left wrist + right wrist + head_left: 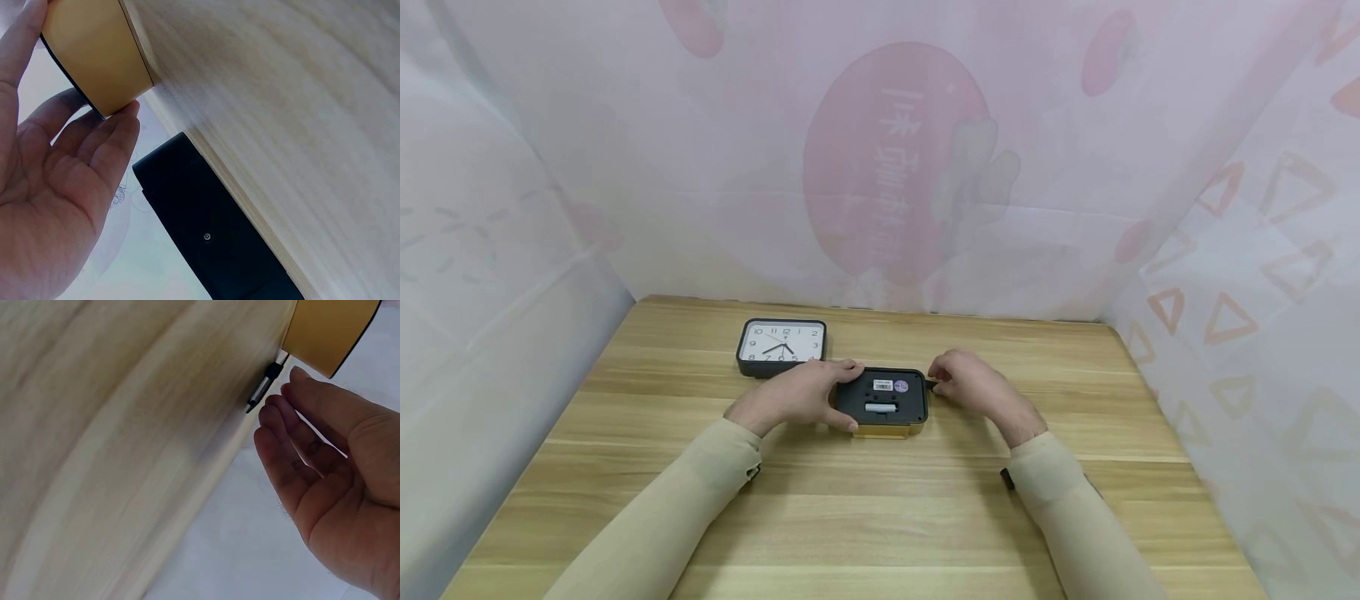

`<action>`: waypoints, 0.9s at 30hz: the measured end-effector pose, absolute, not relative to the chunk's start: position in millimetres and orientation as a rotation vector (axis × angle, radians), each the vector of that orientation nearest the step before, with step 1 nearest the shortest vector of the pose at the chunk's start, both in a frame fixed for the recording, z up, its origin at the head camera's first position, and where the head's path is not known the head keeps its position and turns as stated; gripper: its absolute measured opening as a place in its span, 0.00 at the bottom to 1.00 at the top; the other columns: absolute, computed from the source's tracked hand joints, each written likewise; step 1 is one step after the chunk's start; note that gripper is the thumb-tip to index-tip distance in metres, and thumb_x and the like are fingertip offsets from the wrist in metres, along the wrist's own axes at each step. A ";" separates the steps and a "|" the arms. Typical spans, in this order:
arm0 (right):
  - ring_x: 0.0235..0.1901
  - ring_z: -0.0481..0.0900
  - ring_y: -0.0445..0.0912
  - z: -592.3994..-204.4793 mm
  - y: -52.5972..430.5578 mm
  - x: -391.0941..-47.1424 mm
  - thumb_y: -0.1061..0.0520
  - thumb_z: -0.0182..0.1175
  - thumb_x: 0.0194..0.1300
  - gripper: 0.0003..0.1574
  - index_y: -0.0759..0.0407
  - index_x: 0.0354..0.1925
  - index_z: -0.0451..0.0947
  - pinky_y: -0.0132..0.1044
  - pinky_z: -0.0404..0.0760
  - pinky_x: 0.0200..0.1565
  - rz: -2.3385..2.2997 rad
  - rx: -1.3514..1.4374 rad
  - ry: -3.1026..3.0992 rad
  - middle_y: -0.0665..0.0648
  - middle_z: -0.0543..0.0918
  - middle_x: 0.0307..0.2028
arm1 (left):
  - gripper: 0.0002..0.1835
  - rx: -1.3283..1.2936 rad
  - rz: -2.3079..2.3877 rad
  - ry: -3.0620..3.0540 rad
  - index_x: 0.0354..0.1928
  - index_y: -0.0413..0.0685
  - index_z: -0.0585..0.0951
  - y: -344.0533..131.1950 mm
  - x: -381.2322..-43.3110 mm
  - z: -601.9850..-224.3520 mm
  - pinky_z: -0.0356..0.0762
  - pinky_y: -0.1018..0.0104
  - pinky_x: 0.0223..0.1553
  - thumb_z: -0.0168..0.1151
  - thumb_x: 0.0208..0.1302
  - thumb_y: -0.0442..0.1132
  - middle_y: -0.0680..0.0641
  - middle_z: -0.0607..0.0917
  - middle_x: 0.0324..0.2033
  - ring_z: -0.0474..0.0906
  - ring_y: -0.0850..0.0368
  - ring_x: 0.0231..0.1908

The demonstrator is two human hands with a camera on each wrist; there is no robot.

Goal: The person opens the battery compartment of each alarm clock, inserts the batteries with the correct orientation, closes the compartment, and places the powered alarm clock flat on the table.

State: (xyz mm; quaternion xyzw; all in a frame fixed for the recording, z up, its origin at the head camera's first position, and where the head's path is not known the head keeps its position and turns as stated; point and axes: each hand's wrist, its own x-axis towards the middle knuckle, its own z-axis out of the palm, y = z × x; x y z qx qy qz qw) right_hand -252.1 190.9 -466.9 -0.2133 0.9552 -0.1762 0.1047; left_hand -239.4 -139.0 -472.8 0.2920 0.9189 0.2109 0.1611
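Note:
In the head view a small gold-sided clock (895, 423) lies face down, its black back up. A light-coloured battery (881, 407) sits in the slot of that back, near a white label (883, 385) and a round purple sticker. My left hand (805, 393) grips the clock's left end, thumb at the near edge and fingers at the far edge. Just off the right end, my right hand (976, 383) has its fingers loosely bent beside a thin black and silver stick-like piece (265, 387) on the table. Whether the fingertips touch that piece is unclear.
A second clock (782, 343), black-framed with a white dial, lies face up behind my left hand. The wooden table (880, 517) ends at a pale printed curtain (1052, 250) at the back, with more curtain on both sides.

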 end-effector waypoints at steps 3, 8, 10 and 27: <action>0.50 0.89 0.50 -468.7 188.7 -252.0 0.64 0.76 0.79 0.10 0.63 0.56 0.93 0.52 0.93 0.60 -0.464 -0.656 2.819 0.60 0.94 0.50 | 0.57 0.839 0.596 2.625 0.91 0.47 0.71 -138.7 -239.1 -472.2 0.68 0.40 0.92 0.89 0.67 0.60 0.38 0.70 0.90 0.70 0.35 0.89; 0.47 0.88 0.48 -471.0 186.1 -251.7 0.65 0.77 0.78 0.07 0.62 0.52 0.93 0.50 0.93 0.57 -0.384 -0.702 2.842 0.58 0.93 0.47 | 0.58 0.831 0.596 2.624 0.91 0.48 0.70 -138.1 -238.2 -470.7 0.68 0.41 0.92 0.89 0.67 0.59 0.38 0.70 0.91 0.70 0.35 0.89; 0.47 0.88 0.48 -471.5 185.8 -251.5 0.65 0.77 0.78 0.06 0.62 0.51 0.92 0.50 0.93 0.57 -0.376 -0.703 2.848 0.59 0.93 0.47 | 0.58 0.827 0.598 2.624 0.91 0.48 0.70 -138.4 -237.6 -470.3 0.68 0.41 0.92 0.89 0.67 0.59 0.39 0.70 0.91 0.70 0.36 0.89; 0.53 0.95 0.54 -470.3 193.2 -253.6 0.66 0.70 0.83 0.08 0.62 0.53 0.95 0.55 0.95 0.64 -0.439 -0.608 2.897 0.61 0.97 0.53 | 0.57 0.828 0.607 2.626 0.91 0.48 0.71 -138.7 -237.4 -470.3 0.69 0.41 0.92 0.89 0.67 0.59 0.39 0.70 0.91 0.71 0.35 0.89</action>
